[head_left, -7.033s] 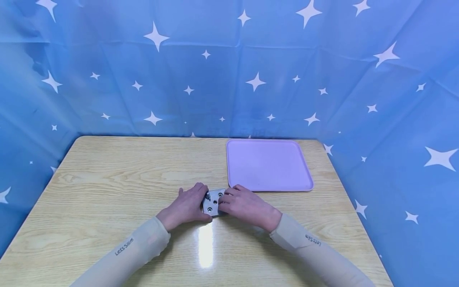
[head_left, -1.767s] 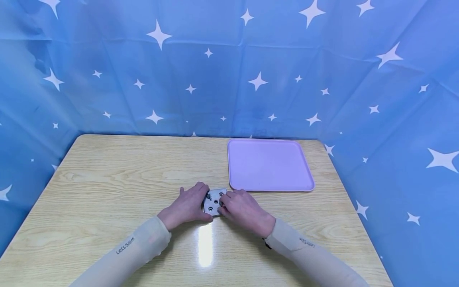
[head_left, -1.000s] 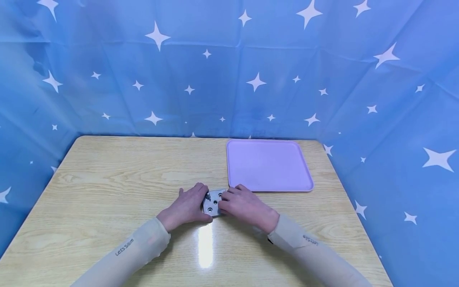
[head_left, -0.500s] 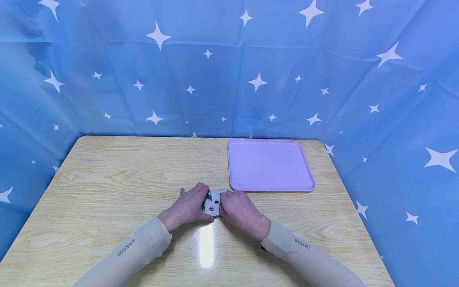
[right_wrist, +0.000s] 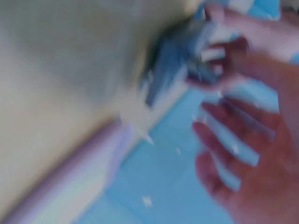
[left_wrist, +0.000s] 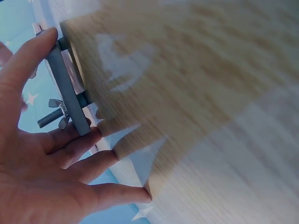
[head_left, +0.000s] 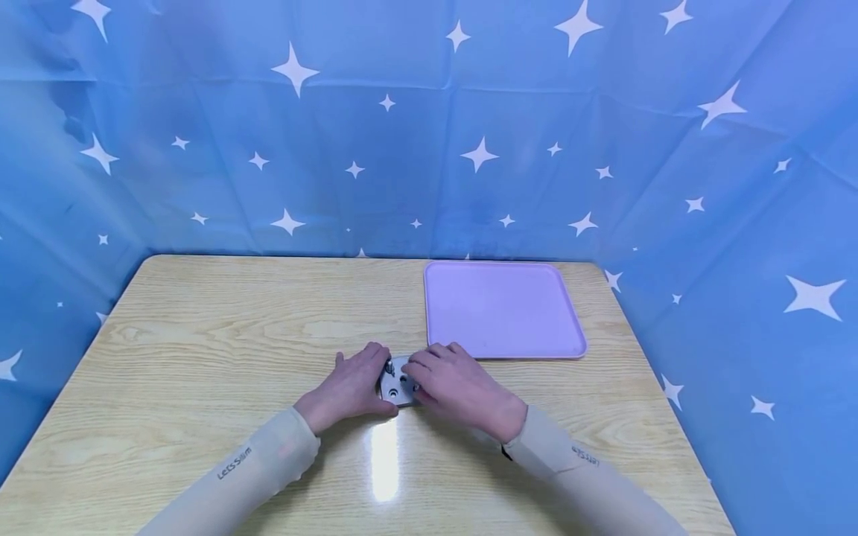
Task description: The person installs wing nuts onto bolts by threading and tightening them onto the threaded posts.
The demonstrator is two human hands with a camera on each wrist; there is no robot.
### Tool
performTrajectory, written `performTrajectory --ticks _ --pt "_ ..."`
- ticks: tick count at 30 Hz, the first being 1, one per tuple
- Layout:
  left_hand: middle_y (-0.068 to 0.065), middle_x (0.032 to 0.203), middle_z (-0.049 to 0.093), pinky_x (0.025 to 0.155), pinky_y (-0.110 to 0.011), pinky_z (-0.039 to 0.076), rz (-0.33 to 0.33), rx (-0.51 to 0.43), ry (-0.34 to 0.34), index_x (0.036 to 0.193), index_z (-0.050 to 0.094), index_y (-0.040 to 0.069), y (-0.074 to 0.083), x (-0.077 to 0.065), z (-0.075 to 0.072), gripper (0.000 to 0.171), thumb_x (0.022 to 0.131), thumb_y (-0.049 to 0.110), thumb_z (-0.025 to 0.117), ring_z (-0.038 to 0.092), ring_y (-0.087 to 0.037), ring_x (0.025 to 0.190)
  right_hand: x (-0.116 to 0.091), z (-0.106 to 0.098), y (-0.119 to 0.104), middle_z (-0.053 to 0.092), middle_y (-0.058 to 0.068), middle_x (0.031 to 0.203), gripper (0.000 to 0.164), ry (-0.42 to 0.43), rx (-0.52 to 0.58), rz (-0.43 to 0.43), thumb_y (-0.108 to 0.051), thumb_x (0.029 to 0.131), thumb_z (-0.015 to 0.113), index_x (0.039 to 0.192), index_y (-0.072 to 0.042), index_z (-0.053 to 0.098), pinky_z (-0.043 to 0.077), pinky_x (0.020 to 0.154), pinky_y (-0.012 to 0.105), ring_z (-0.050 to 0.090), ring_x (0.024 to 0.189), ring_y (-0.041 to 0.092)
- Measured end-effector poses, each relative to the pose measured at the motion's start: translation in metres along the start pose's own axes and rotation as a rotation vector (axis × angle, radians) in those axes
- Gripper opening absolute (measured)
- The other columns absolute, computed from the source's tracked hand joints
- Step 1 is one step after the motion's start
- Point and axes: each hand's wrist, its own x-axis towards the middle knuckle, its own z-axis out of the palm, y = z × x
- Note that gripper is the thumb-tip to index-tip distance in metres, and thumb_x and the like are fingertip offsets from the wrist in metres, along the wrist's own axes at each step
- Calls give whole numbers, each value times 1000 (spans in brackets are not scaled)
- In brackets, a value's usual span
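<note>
A small grey metal plate point(head_left: 396, 381) with several holes lies in front of me on the table. My left hand point(head_left: 348, 385) grips its left part, thumb at the near edge and fingers at the far edge. In the left wrist view, a bolt point(left_wrist: 48, 118) with a wing nut point(left_wrist: 65, 113) stands out of the plate, and dark stubs point(left_wrist: 85, 98) show on its underside. My right hand point(head_left: 464, 383) is over the plate's right part. Thumb and index finger close around a small metal wing nut point(right_wrist: 204, 70), blurred in the right wrist view; the other fingers spread loosely.
A flat purple tray point(head_left: 506, 309) lies on the wooden table point(head_left: 234, 335), just beyond my right hand. Blue cloth point(head_left: 402, 134) with white stars hangs behind the table and at both sides.
My left hand keeps its hold on the plate, which stays in place. My right hand twists back and forth over the plate's right part; its fingers now reach farther left than half a second ago.
</note>
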Motion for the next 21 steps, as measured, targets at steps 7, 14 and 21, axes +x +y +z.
performTrajectory --ticks 7,14,21 --pt "-4 109 56 90 -79 41 -7 -1 3 117 57 7 0 1 0 72 67 40 96 57 -20 89 -3 -5 8 65 -14 131 27 -70 -110 -237 -21 97 74 124 -25 71 49 87 35 59 121 13" --pt "-4 109 56 91 -79 40 -20 1 -4 118 57 7 1 2 0 72 67 40 96 56 -19 87 -5 -3 9 68 -12 127 22 -88 -120 -237 -20 95 75 117 -23 74 49 90 34 60 117 13" --pt "-3 108 55 92 -78 41 -25 -7 -7 119 57 8 0 2 0 73 67 40 96 55 -18 87 -4 1 10 71 -8 114 18 -95 -107 -204 -19 95 74 113 -22 73 51 83 32 63 104 12"
